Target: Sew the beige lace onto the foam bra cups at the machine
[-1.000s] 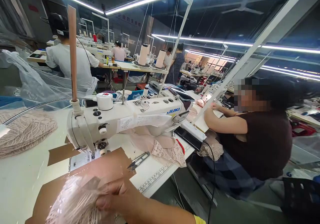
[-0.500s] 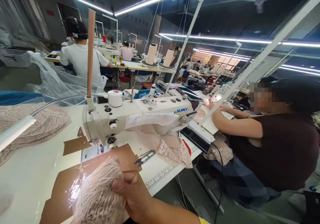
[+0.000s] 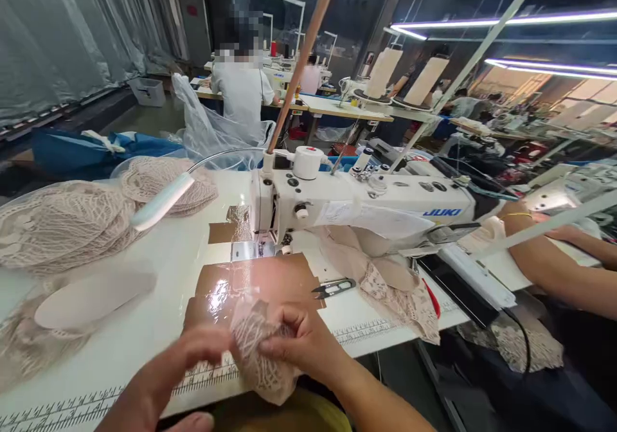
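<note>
A beige lace piece hangs over the front edge of the white sewing table. My right hand pinches its right side with closed fingers. My left hand, slightly blurred, reaches to the lace's left edge and touches it with curled fingers. Just behind the lace lies a glossy brown sheet under the needle of a white JUKI sewing machine.
Thread snips lie right of the brown sheet. More lace drapes under the machine arm. Stacks of lace pieces fill the table's left side beside a gooseneck lamp. A co-worker's arm rests at right; another person sits behind.
The view has swung left and down. My left hand has come in to the lace piece, which has moved right, toward the table's front edge, still held by my right hand.
</note>
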The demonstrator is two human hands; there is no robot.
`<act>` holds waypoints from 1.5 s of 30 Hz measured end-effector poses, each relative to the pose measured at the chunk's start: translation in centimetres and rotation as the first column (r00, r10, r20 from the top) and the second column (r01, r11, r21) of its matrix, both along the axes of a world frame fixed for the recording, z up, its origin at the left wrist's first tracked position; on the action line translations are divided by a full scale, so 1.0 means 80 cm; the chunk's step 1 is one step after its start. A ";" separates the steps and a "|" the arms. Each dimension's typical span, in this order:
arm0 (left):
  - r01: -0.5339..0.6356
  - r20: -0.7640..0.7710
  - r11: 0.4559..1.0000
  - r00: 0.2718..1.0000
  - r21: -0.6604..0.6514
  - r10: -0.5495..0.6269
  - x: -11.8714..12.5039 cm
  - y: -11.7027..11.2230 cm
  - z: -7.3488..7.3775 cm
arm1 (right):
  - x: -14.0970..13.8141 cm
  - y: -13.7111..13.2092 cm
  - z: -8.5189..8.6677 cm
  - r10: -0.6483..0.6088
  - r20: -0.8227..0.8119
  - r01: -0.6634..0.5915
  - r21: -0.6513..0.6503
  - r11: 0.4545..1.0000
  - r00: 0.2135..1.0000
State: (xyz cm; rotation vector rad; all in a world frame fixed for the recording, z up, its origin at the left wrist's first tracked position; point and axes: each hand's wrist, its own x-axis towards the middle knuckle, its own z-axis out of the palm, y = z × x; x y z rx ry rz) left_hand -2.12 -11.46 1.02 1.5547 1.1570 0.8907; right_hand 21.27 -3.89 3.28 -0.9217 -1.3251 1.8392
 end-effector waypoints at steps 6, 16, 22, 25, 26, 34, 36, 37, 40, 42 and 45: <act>0.004 -0.320 0.999 0.947 -0.035 -0.015 0.016 0.022 0.040 | -0.014 -0.015 0.000 0.149 0.160 -0.174 0.150 0.973 0.976; 0.084 -0.222 0.995 0.971 -0.049 -0.093 0.022 0.024 0.049 | -0.032 -0.007 -0.008 -0.021 0.095 -0.006 0.273 0.962 0.995; 0.020 -0.241 1.000 0.970 -0.015 -0.022 0.025 0.034 0.048 | -0.035 -0.007 -0.008 -0.048 0.205 -0.005 0.252 0.968 0.978; 0.015 -0.182 0.999 0.983 -0.048 -0.024 0.028 0.039 0.045 | -0.033 -0.006 -0.009 -0.048 0.257 -0.020 0.256 0.967 0.965; 0.016 -0.149 0.997 0.989 -0.071 -0.027 0.029 0.040 0.044 | -0.032 -0.005 -0.009 -0.043 0.267 -0.027 0.255 0.966 0.963; -0.004 -0.013 0.988 1.000 -0.153 0.002 0.035 0.039 0.037 | -0.019 0.008 -0.002 0.045 0.169 -0.087 0.254 0.963 0.985; 0.008 -0.004 0.985 1.000 -0.170 -0.008 0.036 0.039 0.036 | -0.019 0.008 0.001 0.068 0.234 -0.141 0.311 0.940 0.970; 0.017 -0.003 0.984 1.000 -0.175 -0.017 0.036 0.039 0.036 | -0.020 0.007 0.002 0.075 0.253 -0.158 0.328 0.932 0.965; 0.055 -0.001 0.980 0.998 -0.192 -0.056 0.034 0.040 0.038 | -0.020 0.005 0.003 0.061 0.258 -0.149 0.337 0.930 0.964; 0.073 -0.004 0.974 0.997 -0.212 -0.075 0.033 0.041 0.040 | -0.018 0.004 0.002 0.065 0.244 -0.144 0.322 0.936 0.968; 0.076 0.034 0.961 0.997 -0.267 -0.070 0.036 0.044 0.043 | -0.014 0.007 0.001 0.099 0.225 -0.166 0.303 0.939 0.969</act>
